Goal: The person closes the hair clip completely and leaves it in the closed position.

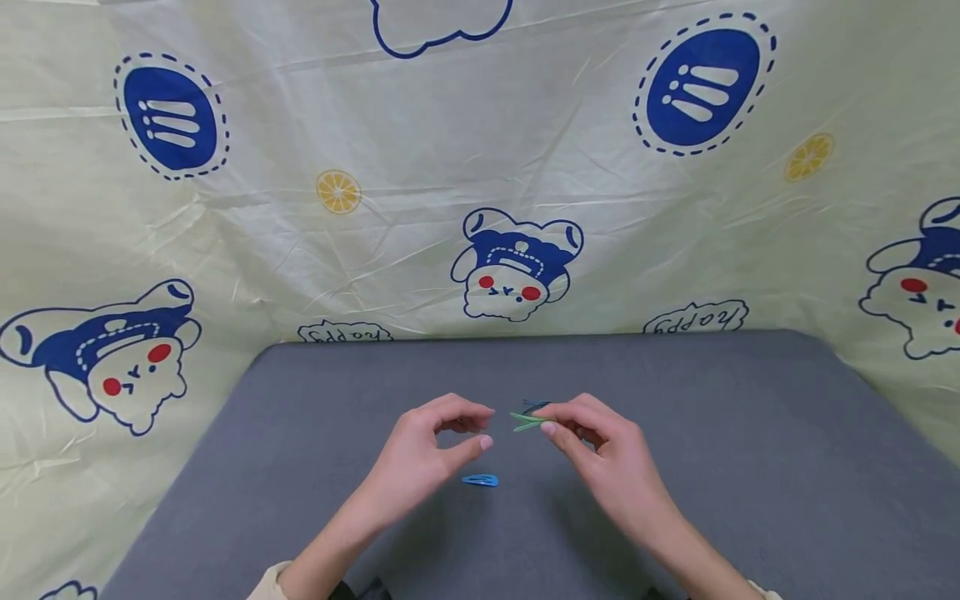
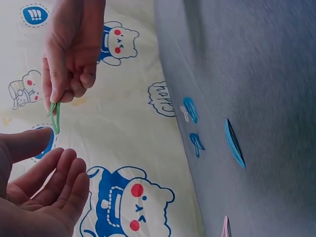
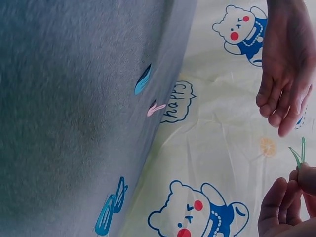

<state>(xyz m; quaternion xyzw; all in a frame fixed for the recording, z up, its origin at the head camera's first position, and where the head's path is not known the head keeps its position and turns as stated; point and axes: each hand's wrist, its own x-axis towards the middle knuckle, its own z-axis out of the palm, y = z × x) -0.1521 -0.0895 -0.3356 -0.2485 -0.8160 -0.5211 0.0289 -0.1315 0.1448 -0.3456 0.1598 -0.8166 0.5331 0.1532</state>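
Note:
A green snap hair clip (image 1: 528, 421) is pinched between the thumb and index finger of my right hand (image 1: 603, 442). Its two arms stand apart in a V that points toward my left hand (image 1: 431, 442). The left hand is raised on the other side of the clip, holding nothing, with thumb and fingers apart and loosely bent. In the left wrist view a small gap shows between the left fingers and the green clip (image 2: 55, 118). Below the hands a blue snap clip (image 1: 482, 480) lies on the grey table (image 1: 300, 433).
Further clips lie on the table: two blue ones (image 3: 104, 216) (image 3: 119, 195) side by side, with a pale piece (image 2: 185, 113) beside one, and a pink clip (image 3: 155, 108) near the single blue one. A patterned cloth (image 1: 405, 267) hangs behind the table's far edge.

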